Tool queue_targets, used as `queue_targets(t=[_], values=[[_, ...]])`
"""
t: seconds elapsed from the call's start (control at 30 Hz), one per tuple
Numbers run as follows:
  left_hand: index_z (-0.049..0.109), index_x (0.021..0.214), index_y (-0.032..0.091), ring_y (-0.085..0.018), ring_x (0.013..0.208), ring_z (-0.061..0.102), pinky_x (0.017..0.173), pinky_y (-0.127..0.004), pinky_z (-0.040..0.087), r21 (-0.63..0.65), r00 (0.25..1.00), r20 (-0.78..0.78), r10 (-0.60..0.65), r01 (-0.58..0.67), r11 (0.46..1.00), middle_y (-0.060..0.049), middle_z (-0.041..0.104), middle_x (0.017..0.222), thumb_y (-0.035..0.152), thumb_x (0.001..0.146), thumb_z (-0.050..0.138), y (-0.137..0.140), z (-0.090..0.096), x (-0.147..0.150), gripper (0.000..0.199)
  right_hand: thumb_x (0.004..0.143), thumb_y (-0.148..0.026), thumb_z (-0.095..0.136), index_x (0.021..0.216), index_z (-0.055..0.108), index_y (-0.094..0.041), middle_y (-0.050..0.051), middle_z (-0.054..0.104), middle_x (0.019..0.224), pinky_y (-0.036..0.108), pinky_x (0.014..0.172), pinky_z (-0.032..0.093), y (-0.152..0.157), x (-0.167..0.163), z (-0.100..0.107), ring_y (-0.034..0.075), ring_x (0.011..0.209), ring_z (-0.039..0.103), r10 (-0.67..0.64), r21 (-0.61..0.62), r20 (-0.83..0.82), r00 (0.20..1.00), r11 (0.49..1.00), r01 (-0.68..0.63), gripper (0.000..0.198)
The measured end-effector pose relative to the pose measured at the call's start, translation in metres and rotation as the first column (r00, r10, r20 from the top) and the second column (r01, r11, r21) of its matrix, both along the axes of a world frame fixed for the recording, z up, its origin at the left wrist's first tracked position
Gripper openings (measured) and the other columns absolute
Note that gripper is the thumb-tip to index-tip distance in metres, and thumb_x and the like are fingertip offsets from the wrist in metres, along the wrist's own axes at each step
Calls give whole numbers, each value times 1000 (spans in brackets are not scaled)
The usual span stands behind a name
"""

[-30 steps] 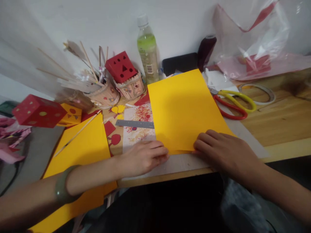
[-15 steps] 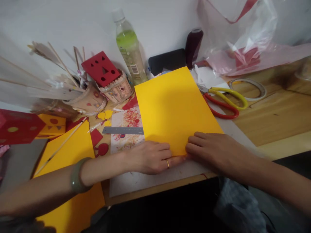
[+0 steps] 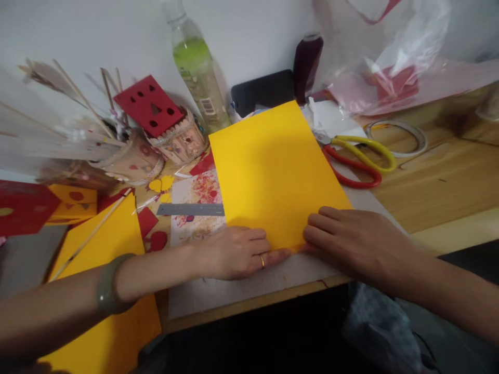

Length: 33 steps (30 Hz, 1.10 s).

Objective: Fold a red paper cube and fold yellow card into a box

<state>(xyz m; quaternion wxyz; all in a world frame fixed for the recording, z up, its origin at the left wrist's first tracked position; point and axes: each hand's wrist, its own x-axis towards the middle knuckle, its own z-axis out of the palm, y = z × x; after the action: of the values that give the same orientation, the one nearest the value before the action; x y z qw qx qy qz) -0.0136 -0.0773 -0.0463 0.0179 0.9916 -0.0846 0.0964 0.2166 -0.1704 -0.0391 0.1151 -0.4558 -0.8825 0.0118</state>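
A yellow sheet of paper (image 3: 273, 161) lies on a pale mat (image 3: 218, 301), its near edge under both hands. My left hand (image 3: 237, 254), with a ring on one finger, has its fingers curled over that edge and its index finger stretched along it. At the same edge, farther right, my right hand (image 3: 343, 236) is closed with bent fingers on the paper; its thumb is mostly hidden. A grey ruler (image 3: 191, 209) pokes out from the sheet's left side. Scissors with red and yellow handles (image 3: 360, 161) lie against its right side.
Left stand a yellow paper stack (image 3: 105, 332) with a thin stick (image 3: 93, 234) and decorated cups (image 3: 179, 140). A red cut-out box (image 3: 150, 106) rests on one cup. Behind are a bottle (image 3: 198, 72), a phone (image 3: 263, 92) and a plastic bag (image 3: 405, 47). Tape (image 3: 421, 137) lies right.
My view has shifted slightly, so most things appear farther left. My right hand has slid a little to the right along the paper's near edge, widening the gap between the hands.
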Motion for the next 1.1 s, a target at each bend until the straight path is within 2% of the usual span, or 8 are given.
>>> queue_targets(t=[0.2, 0.33, 0.43, 0.53, 0.63, 0.77, 0.93, 1.1], values=[[51, 123, 19, -14, 64, 51, 51, -26, 36, -46, 994, -109, 25, -30, 998, 3, 56, 66, 13, 92, 44, 4, 9, 5, 32, 95, -28, 38, 76, 55, -19, 3, 56, 72, 27, 57, 35, -6, 33, 2, 14, 65, 51, -18, 37, -148, 989, 999, 23, 27], [40, 136, 27, -13, 64, 54, 55, -24, 40, -57, 932, -361, -14, -7, 998, 4, 58, 70, 14, 90, 45, 9, 19, 14, 48, 93, -36, 43, 81, 57, -19, 4, 57, 76, 26, 58, 38, -7, 47, -4, 14, 68, 53, 32, 1, -180, 983, 999, -32, 25], [30, 141, 27, -12, 61, 56, 52, -22, 39, -25, 899, -436, 38, -54, 998, 4, 60, 72, 16, 93, 42, 9, 24, 19, 50, 90, -41, 49, 88, 60, -19, 5, 59, 84, 26, 61, 39, -9, 48, -8, 15, 74, 54, 56, -6, -208, 976, 998, -58, 25], [45, 131, 23, -10, 58, 56, 47, -21, 37, -28, 921, -379, 88, -107, 994, 2, 62, 74, 31, 97, 39, 3, 27, 24, 36, 92, -28, 48, 87, 61, -19, 4, 59, 82, 26, 62, 38, -10, 46, -10, 14, 75, 53, 66, 32, -249, 966, 998, -60, 17], [63, 101, 21, -10, 56, 56, 45, -21, 37, -51, 961, -246, 129, -145, 988, 1, 63, 77, 44, 96, 36, -7, 24, 33, 36, 92, -24, 46, 84, 61, -18, 4, 60, 80, 25, 62, 38, -11, 43, -10, 14, 75, 52, 77, 37, -269, 960, 997, -70, 17], [65, 90, 18, -12, 62, 59, 50, -22, 41, -142, 987, -72, 147, -156, 978, 0, 64, 74, 34, 98, 33, -17, 12, 47, 36, 93, -26, 45, 85, 61, -19, 4, 59, 81, 27, 63, 38, -12, 42, -10, 15, 76, 52, 66, -37, -286, 956, 996, -80, 19], [62, 86, 14, -10, 66, 60, 61, -19, 45, -437, 986, -34, 165, -163, 885, -1, 66, 75, 28, 96, 40, -15, 2, 52, 28, 92, -29, 46, 87, 62, -19, 6, 60, 85, 27, 63, 40, -13, 48, -11, 14, 77, 55, 29, -82, -333, 943, 995, -59, 19], [57, 84, 16, -9, 65, 58, 62, -17, 43, -561, 941, -242, 235, -333, 758, 1, 65, 76, 21, 88, 56, -10, 6, 53, 7, 93, -27, 44, 87, 62, -20, 4, 61, 84, 26, 62, 39, -9, 47, -4, 13, 74, 56, -43, -200, -347, 937, 979, -29, 20]])
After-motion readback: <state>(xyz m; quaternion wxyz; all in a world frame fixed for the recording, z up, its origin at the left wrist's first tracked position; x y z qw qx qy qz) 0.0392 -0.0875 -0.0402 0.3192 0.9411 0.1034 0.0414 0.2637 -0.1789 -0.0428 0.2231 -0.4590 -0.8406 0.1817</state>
